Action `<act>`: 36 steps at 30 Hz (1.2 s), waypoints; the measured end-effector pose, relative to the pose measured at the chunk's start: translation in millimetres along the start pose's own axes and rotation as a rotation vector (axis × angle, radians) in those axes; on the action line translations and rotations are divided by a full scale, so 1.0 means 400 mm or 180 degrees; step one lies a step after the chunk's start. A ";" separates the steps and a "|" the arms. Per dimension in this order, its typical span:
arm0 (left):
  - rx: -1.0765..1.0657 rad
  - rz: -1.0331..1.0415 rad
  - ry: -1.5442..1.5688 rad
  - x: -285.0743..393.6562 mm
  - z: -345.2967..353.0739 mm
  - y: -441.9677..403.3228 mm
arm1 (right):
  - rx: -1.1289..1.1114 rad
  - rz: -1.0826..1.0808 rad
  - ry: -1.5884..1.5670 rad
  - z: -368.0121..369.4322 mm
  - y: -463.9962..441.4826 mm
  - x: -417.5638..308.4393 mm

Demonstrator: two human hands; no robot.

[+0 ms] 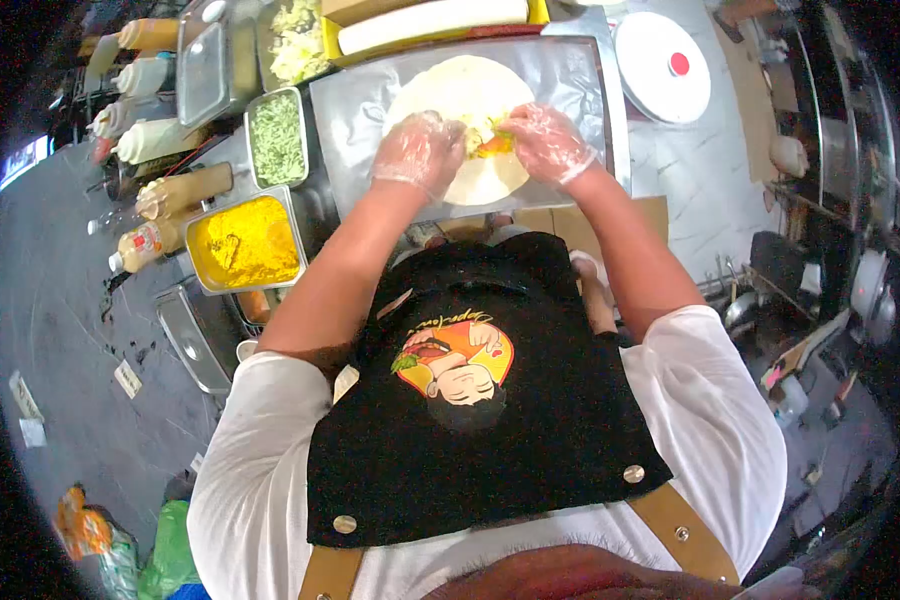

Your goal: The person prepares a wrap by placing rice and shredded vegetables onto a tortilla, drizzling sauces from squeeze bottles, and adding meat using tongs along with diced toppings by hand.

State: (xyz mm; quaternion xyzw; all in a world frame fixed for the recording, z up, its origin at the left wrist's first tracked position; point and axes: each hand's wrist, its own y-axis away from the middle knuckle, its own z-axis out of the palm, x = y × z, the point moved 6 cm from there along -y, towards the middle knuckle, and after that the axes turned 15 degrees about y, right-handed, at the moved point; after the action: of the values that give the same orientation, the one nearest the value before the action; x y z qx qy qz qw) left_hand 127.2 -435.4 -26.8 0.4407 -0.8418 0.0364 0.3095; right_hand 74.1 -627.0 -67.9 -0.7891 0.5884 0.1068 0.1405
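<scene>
Flatbread, pale, thin, round (485, 185): flat on a silver, foil-like sheet (355, 125). Filling, yellow, orange and pale, shredded (490, 146): on the flatbread, long axis crosswise between both hands, neither clearly nearer. Left hand, clear-gloved (420, 152): at filling's left end, fingers curled; grasp cannot be told. Right hand, clear-gloved (548, 142): at right end, fingers bent together; grip likewise uncertain. Leftward: rectangular metal pan of pale-green shreds (277, 138).

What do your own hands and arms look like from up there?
The left hand and right hand each wear a loose, see-through, wrinkled plastic glove reaching about the wrist. The forearms are uncovered; the left sleeve and right sleeve are plain white and short, ending around the elbows.
</scene>
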 end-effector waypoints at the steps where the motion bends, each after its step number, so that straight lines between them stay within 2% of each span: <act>1: 0.0063 0.0063 0.0023 0.008 -0.032 0.026 | -0.0054 0.0036 -0.0012 -0.012 0.002 0.001; 2: 0.0022 -0.0086 0.0148 0.008 -0.061 0.056 | 0.0208 -0.0043 -0.0221 -0.046 0.015 -0.003; 5: 0.0085 -0.0138 0.0301 -0.017 -0.123 0.175 | 0.0219 0.0072 -0.0709 -0.232 -0.008 -0.093; 9: 0.0148 -0.0800 0.0582 -0.036 -0.217 0.324 | 0.0606 -0.1071 -0.1584 -0.507 -0.035 -0.273; 12: 0.0658 -0.1084 0.0608 -0.087 -0.236 0.413 | 0.0878 -0.2099 -0.2224 -0.698 -0.050 -0.404; 14: 0.0989 -0.1188 0.0577 -0.123 -0.234 0.474 | 0.0719 -0.2439 -0.2490 -0.783 -0.067 -0.475; 17: 0.1283 -0.1653 0.0820 -0.126 -0.260 0.534 | 0.0139 -0.2586 -0.2739 -0.859 -0.087 -0.564; 21: 0.1608 -0.1808 0.0935 -0.132 -0.277 0.595 | -0.0877 -0.2350 -0.2899 -0.922 -0.095 -0.643; 22: 0.1914 -0.1741 0.1009 -0.132 -0.282 0.612 | -0.1095 -0.2283 -0.2881 -0.934 -0.096 -0.654; 25: 0.1852 -0.2116 0.1324 -0.146 -0.292 0.662 | -0.1698 -0.2093 -0.2762 -0.962 -0.100 -0.696; 26: 0.2205 -0.2047 0.1294 -0.155 -0.284 0.686 | -0.1866 -0.2032 -0.2717 -0.961 -0.105 -0.706; 27: 0.2283 -0.2110 0.1336 -0.156 -0.276 0.705 | -0.1997 -0.2006 -0.2670 -0.957 -0.110 -0.717; 29: 0.2442 -0.2158 0.1374 -0.169 -0.293 0.733 | -0.2040 -0.2318 -0.2449 -0.940 -0.124 -0.749; 30: 0.2341 -0.2305 0.1850 -0.194 -0.281 0.747 | -0.2034 -0.2486 -0.2333 -0.932 -0.133 -0.768; 33: 0.2462 -0.1900 0.1122 -0.223 -0.315 0.784 | -0.1901 -0.2951 -0.2309 -0.893 -0.189 -0.823; 36: 0.2424 -0.2009 0.1132 -0.272 -0.342 0.823 | -0.1785 -0.2993 -0.2967 -0.747 -0.288 -0.824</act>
State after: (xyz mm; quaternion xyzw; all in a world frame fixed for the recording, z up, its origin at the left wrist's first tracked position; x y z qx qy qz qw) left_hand -11.9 -111.2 92.8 0.7411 -0.5297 0.3190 0.2614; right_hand 91.4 -403.7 333.5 -0.8377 0.0155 0.5078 0.2002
